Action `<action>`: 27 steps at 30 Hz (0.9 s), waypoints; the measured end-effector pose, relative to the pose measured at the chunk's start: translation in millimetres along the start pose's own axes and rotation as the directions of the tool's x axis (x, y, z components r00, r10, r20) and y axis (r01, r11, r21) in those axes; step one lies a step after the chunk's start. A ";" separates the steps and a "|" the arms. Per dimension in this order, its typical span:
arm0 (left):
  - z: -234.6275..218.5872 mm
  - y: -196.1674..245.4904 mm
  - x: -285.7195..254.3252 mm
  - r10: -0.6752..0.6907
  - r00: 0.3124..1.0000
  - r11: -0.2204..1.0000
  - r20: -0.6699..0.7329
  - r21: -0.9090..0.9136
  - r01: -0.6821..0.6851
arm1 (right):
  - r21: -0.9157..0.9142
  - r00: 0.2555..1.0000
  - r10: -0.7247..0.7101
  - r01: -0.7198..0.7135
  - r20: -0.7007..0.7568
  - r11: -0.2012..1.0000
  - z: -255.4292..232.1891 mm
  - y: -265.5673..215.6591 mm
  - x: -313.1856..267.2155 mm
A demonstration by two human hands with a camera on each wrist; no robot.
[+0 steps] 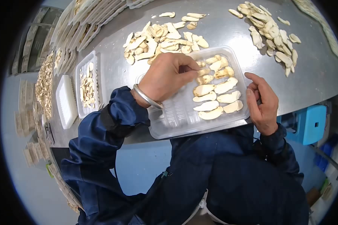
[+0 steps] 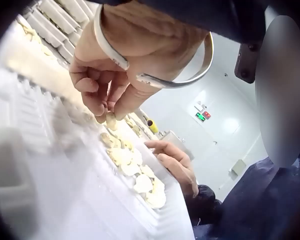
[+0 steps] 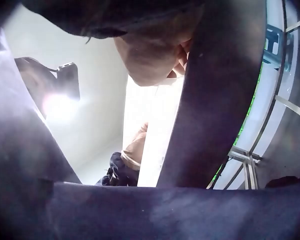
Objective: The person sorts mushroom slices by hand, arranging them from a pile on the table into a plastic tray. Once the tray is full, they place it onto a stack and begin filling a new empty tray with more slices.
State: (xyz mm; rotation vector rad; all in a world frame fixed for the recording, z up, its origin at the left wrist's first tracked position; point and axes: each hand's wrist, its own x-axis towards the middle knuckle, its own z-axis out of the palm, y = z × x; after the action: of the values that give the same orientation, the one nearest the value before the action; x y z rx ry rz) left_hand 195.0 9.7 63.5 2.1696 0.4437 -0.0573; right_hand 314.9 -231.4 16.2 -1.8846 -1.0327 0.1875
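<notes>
A clear plastic tray (image 1: 176,116) lies at the front edge of the metal table. Pale mushroom slices (image 1: 205,96) lie in two columns along its right part. My left hand (image 1: 165,77), with a silver bangle at the wrist, is over the far part of the tray. Between thumb and fingertips it pinches a small mushroom slice (image 2: 111,121), seen in the left wrist view, at the end of the columns. My right hand (image 1: 263,103) rests by the tray's right rim with fingers loosely bent and nothing in them. In the right wrist view, dark cloth and the table edge hide most of the work.
Behind the tray lies a heap of mushroom slices (image 1: 157,39), with another pile (image 1: 272,33) at the far right. On the left stand a tray of small pieces (image 1: 87,84), a white tray (image 1: 66,101) and stacked trays (image 1: 73,32). A blue stool (image 1: 313,123) stands below the table's right side.
</notes>
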 end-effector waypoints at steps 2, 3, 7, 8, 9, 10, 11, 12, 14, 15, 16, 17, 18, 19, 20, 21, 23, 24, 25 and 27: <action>1.2 3.9 -1.3 -0.003 1.000 0.999 -0.002 0.041 0.003 | -0.011 1.000 0.002 -0.002 0.006 1.000 -0.5 -0.4 0.1; 3.1 2.2 -1.4 0.029 0.999 0.998 -0.023 0.054 -0.028 | -0.016 1.000 0.001 -0.001 0.009 1.000 -0.5 -0.2 0.3; 9.8 -6.9 -0.6 0.208 0.974 0.967 -0.085 0.169 -0.191 | -0.029 1.000 -0.012 0.012 0.004 0.999 -0.7 0.5 0.5; 9.7 -7.5 -0.4 0.262 0.960 0.947 -0.095 0.215 -0.237 | -0.029 1.000 -0.019 0.019 0.000 0.999 -0.1 0.6 0.7; 9.7 -7.3 0.2 0.288 0.952 0.934 -0.099 0.248 -0.257 | -0.024 1.000 -0.012 0.012 -0.002 1.000 0.2 0.3 0.8; 10.0 -6.8 1.0 0.313 0.944 0.919 -0.103 0.283 -0.274 | -0.018 1.000 -0.005 0.005 -0.004 1.000 0.4 -0.1 0.5; 10.4 -6.4 1.4 0.338 0.935 0.903 -0.106 0.317 -0.290 | -0.011 1.000 0.002 -0.002 -0.006 1.000 0.8 -0.4 0.1; 11.0 -6.2 1.6 0.384 0.917 0.872 -0.112 0.370 -0.320 | -0.003 1.000 0.010 -0.010 -0.006 1.000 1.2 -0.5 -0.2; 9.2 -2.7 0.6 0.393 0.913 0.859 -0.111 0.399 -0.321 | 0.014 1.000 0.027 -0.027 -0.008 1.000 1.8 -0.5 -0.5; 7.0 -0.1 -0.2 0.398 0.911 0.851 -0.108 0.414 -0.323 | 0.011 1.000 0.027 -0.027 -0.006 1.000 1.5 -1.2 -0.1; 1.7 3.2 -2.7 0.404 0.907 0.847 -0.117 0.424 -0.323 | 0.007 1.000 0.028 -0.028 -0.005 1.000 0.9 -2.2 0.3; -7.7 3.1 -3.7 0.400 0.898 0.865 -0.181 0.398 -0.305 | 0.004 0.999 0.032 -0.032 -0.006 0.999 0.7 -2.5 0.2; -21.2 0.1 -4.7 0.391 0.888 0.883 -0.243 0.369 -0.289 | 0.006 0.999 0.034 -0.033 -0.009 0.999 0.9 -1.9 -0.3; -36.7 -5.7 -6.1 0.379 0.873 0.900 -0.306 0.340 -0.272 | 0.008 0.999 0.034 -0.034 -0.012 0.999 1.3 -1.2 -0.6; -59.2 -16.8 -5.5 0.366 0.870 0.885 -0.330 0.413 -0.215 | 0.011 0.999 0.033 -0.032 -0.012 0.999 1.7 -0.5 -0.6; -83.9 -28.7 -5.0 0.353 0.865 0.863 -0.357 0.482 -0.154 | 0.015 0.999 0.029 -0.029 -0.016 0.999 2.1 -0.3 -0.3; -115.7 -49.1 -11.7 0.152 0.900 0.863 -0.408 0.498 0.080 | 0.026 0.999 0.021 -0.021 -0.023 0.999 3.1 -0.6 -0.3; -119.8 -61.4 -13.4 0.172 0.906 0.870 -0.387 0.492 0.045 | 0.006 1.000 0.017 -0.016 -0.017 1.000 2.2 -1.1 0.1; -120.2 -77.5 -15.1 0.193 0.911 0.875 -0.365 0.484 0.008 | 0.003 1.000 0.020 -0.020 -0.017 1.000 2.0 -1.0 0.2; -117.4 -88.1 -15.6 0.219 0.918 0.872 -0.329 0.488 -0.033 | -0.007 1.000 0.028 -0.028 -0.014 1.000 2.2 -1.5 0.5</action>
State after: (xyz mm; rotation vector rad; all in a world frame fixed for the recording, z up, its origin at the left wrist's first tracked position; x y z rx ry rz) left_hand 136.9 145.4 68.8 2.7058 0.5410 0.3713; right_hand 313.2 -229.4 16.4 -1.9055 -0.9998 0.1871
